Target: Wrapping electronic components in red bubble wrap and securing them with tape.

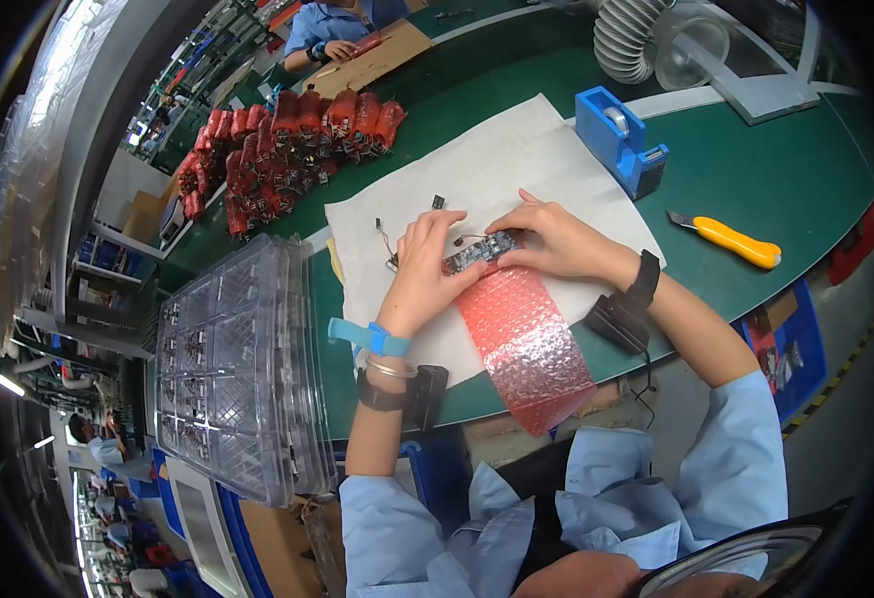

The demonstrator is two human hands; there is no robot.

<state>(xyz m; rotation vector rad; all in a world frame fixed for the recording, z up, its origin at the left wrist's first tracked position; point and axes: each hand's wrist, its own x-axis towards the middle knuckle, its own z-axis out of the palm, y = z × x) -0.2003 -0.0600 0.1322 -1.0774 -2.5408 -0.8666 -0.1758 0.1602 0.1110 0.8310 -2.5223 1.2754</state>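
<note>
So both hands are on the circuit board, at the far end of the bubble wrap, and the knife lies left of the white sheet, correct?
Not quite: the head view shows the knife right of the white sheet. The left hand and right hand are indeed on the circuit board, at the far end of the bubble wrap.

Head-worn fisheye view, facing down at the fingers (423, 231), close above the green bench (796, 179)

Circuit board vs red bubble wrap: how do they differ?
Circuit board is dark, crowded with components; bubble wrap is red and shiny.
Board is smaller than wrap.
Board is held between left hand and right hand; wrap reaches past the near edge of the green table.
Both are longer than wide.
</note>
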